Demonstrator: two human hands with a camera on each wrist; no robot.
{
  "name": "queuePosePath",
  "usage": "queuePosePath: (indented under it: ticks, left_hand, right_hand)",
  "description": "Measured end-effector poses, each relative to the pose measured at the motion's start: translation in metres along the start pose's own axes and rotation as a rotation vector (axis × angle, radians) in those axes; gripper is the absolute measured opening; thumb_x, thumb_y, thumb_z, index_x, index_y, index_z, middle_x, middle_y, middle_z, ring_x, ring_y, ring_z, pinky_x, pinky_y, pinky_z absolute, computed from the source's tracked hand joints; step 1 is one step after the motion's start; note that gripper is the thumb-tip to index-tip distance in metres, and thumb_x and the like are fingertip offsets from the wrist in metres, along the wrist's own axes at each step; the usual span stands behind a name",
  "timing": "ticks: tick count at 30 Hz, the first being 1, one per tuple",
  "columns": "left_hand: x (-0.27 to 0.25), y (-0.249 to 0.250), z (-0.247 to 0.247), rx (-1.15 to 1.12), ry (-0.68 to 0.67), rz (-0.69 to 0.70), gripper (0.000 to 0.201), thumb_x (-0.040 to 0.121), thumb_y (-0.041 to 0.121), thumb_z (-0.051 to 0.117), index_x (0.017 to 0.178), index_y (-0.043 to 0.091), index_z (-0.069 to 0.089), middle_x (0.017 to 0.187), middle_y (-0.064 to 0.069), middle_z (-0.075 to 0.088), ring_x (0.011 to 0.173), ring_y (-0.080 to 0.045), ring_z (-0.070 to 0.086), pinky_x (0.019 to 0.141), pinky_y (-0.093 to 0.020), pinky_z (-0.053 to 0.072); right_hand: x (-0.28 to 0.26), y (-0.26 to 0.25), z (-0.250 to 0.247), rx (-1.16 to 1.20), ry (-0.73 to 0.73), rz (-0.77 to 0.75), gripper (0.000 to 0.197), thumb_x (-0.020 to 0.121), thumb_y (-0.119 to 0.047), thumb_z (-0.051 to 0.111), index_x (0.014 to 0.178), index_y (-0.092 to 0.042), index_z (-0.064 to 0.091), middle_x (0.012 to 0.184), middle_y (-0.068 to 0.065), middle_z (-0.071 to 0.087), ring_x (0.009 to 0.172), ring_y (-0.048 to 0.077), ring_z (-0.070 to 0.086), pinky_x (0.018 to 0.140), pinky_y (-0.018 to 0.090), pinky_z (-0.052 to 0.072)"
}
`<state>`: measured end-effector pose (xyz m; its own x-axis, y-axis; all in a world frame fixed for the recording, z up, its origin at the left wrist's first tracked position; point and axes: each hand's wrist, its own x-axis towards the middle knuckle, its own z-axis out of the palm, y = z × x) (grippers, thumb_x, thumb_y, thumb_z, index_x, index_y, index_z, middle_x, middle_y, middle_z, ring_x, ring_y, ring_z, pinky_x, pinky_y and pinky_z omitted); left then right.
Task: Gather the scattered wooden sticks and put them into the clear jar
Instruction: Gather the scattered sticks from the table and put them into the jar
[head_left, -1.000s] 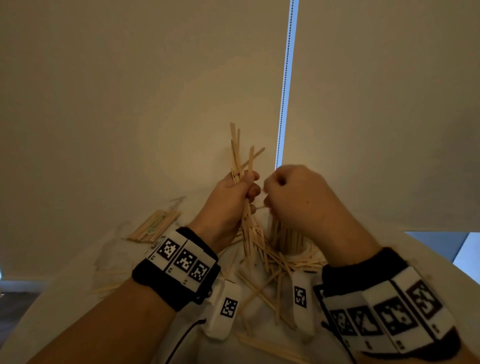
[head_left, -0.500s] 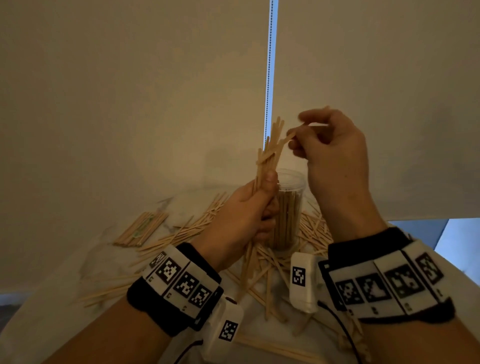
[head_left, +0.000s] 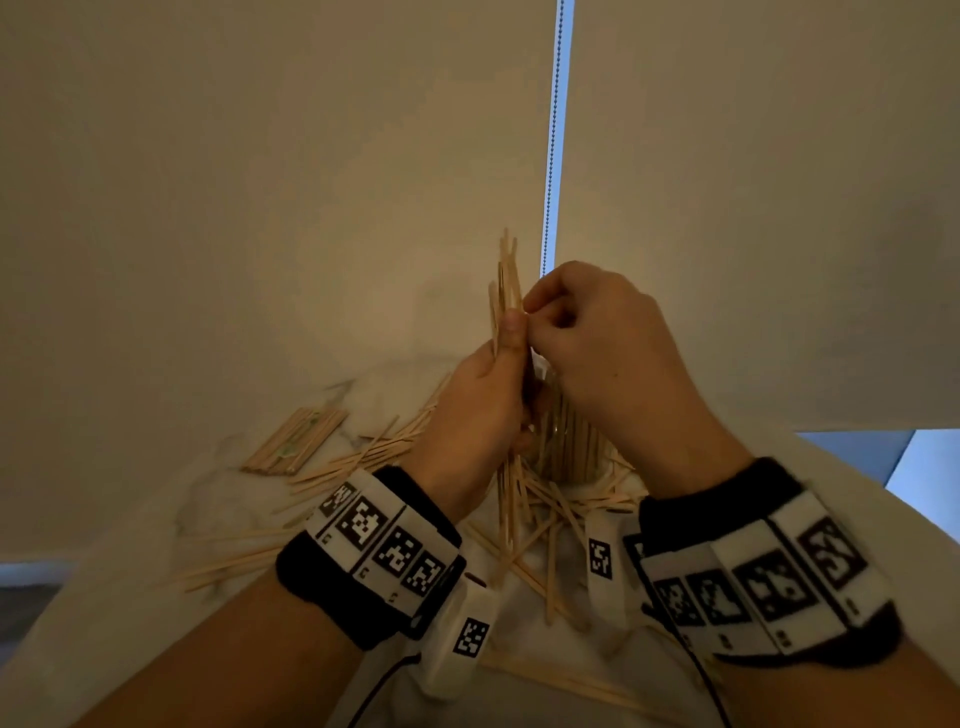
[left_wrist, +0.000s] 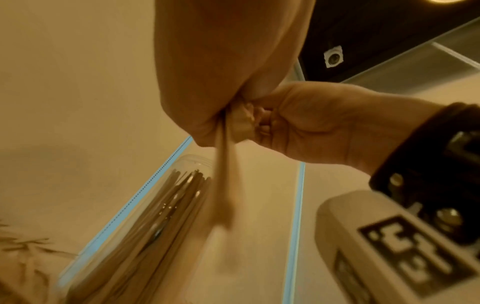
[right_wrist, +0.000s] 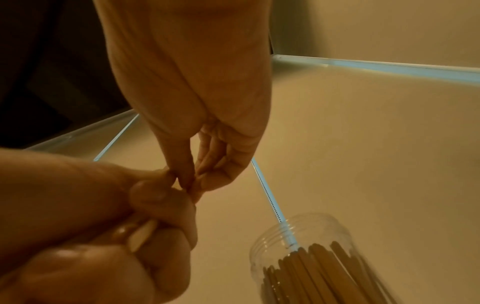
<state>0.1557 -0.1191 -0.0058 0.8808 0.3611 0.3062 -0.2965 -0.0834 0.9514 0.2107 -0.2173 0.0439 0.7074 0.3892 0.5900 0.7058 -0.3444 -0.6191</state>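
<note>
On the far left of the bench (head_left: 130, 519) one tidy stack of sticks (head_left: 293, 440) lies apart from the loose sticks (head_left: 358, 460), too many and too overlapped to count, fanned toward the middle and under the wrists. The left hand (head_left: 480, 410) stands upright just in front of the one clear jar (right_wrist: 306, 259), its fingers (right_wrist: 161, 197) clamped around a bundle of sticks (head_left: 506, 280) whose count I cannot tell. Half a second ago the right hand (head_left: 597, 343) was lifted above the bundle, pinching a single stick away from it; now it has come down against the left thumb, fingertips pinched together at the bundle's right edge. The tops, splayed before, stand closer and straighter. That suggests the strays are being squared into one bundle, likely ready to drop in. The jar, already well filled with upright sticks, stands behind both hands, mostly hidden in the head view.
</note>
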Motion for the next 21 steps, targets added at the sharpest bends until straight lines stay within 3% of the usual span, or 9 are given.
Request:
queuePosePath:
  ticks: [3, 5, 8, 10, 12, 15, 18, 19, 21]
  left_hand:
    - [0.003, 0.003, -0.004, -0.007, 0.082, 0.025, 0.055, 0.1, 0.063, 0.032, 0.122, 0.023, 0.062, 0.058, 0.007, 0.045, 0.049, -0.006, 0.041, 0.048, -0.024, 0.036]
    - [0.009, 0.005, -0.01, -0.039, 0.173, 0.045, 0.052, 0.101, 0.06, 0.035, 0.115, 0.018, 0.062, 0.055, 0.007, 0.044, 0.05, -0.008, 0.043, 0.053, -0.027, 0.039]
    - [0.017, 0.01, -0.018, -0.243, 0.303, 0.054, 0.043, 0.104, 0.052, 0.039, 0.093, 0.014, 0.055, 0.056, 0.005, 0.035, 0.052, -0.01, 0.037, 0.057, -0.028, 0.041]
    - [0.02, 0.015, -0.024, -0.378, 0.361, 0.061, 0.039, 0.103, 0.052, 0.039, 0.089, 0.016, 0.049, 0.059, 0.003, 0.032, 0.053, -0.01, 0.037, 0.056, -0.026, 0.046]
    - [0.021, 0.019, -0.028, -0.467, 0.372, 0.078, 0.039, 0.102, 0.054, 0.039, 0.089, 0.017, 0.045, 0.059, 0.004, 0.031, 0.05, -0.009, 0.037, 0.047, -0.022, 0.043]
    - [0.022, 0.018, -0.027, -0.486, 0.343, 0.109, 0.036, 0.103, 0.051, 0.041, 0.086, 0.019, 0.038, 0.059, 0.005, 0.028, 0.046, -0.007, 0.026, 0.039, -0.02, 0.029]
    - [0.02, 0.014, -0.021, -0.455, 0.282, 0.099, 0.032, 0.105, 0.046, 0.041, 0.093, 0.016, 0.037, 0.062, 0.004, 0.032, 0.049, -0.009, 0.029, 0.044, -0.022, 0.033]
    - [0.02, 0.013, -0.021, -0.442, 0.264, 0.097, 0.032, 0.105, 0.045, 0.041, 0.095, 0.015, 0.038, 0.063, 0.003, 0.034, 0.05, -0.01, 0.033, 0.046, -0.024, 0.036]
    - [0.019, 0.013, -0.023, -0.361, 0.226, 0.087, 0.034, 0.106, 0.045, 0.039, 0.098, 0.012, 0.043, 0.068, -0.003, 0.043, 0.056, -0.015, 0.044, 0.048, -0.026, 0.039]
  right_hand:
    - [-0.002, -0.003, 0.001, 0.032, 0.019, -0.042, 0.008, 0.092, -0.036, 0.065, 0.091, -0.029, 0.069, 0.082, -0.014, 0.068, 0.077, 0.0, 0.062, 0.062, 0.014, 0.043]
    - [-0.003, -0.005, -0.002, 0.006, -0.042, -0.019, 0.014, 0.094, -0.039, 0.061, 0.09, -0.028, 0.069, 0.086, -0.013, 0.067, 0.081, 0.002, 0.062, 0.065, 0.018, 0.044]
    - [-0.008, -0.008, -0.005, -0.165, -0.436, 0.092, 0.017, 0.092, -0.039, 0.06, 0.097, -0.024, 0.066, 0.087, -0.006, 0.07, 0.083, 0.011, 0.069, 0.075, 0.029, 0.054]
    - [-0.015, -0.009, 0.001, -0.181, -0.807, 0.172, 0.026, 0.089, -0.036, 0.067, 0.108, -0.018, 0.065, 0.092, 0.0, 0.074, 0.079, 0.014, 0.075, 0.083, 0.038, 0.059]
    - [-0.021, -0.008, 0.01, -0.091, -0.98, 0.259, 0.029, 0.09, -0.024, 0.07, 0.113, -0.008, 0.064, 0.094, 0.005, 0.077, 0.079, 0.017, 0.076, 0.088, 0.042, 0.059]
    - [-0.021, -0.006, 0.021, 0.095, -0.896, 0.269, 0.017, 0.093, -0.007, 0.064, 0.104, 0.005, 0.068, 0.087, 0.011, 0.078, 0.081, 0.022, 0.076, 0.085, 0.036, 0.061]
    - [-0.019, -0.007, 0.019, 0.251, -0.744, 0.282, 0.009, 0.084, 0.0, 0.068, 0.091, 0.004, 0.072, 0.083, 0.013, 0.077, 0.078, 0.022, 0.075, 0.065, 0.023, 0.059]
    - [-0.018, -0.008, 0.019, 0.267, -0.712, 0.281, 0.009, 0.084, -0.003, 0.069, 0.091, 0.0, 0.073, 0.085, 0.012, 0.077, 0.079, 0.021, 0.075, 0.064, 0.022, 0.058]
    - [-0.015, -0.007, 0.019, 0.252, -0.628, 0.258, 0.014, 0.085, -0.017, 0.067, 0.097, -0.011, 0.071, 0.088, 0.006, 0.076, 0.081, 0.02, 0.073, 0.075, 0.033, 0.06]
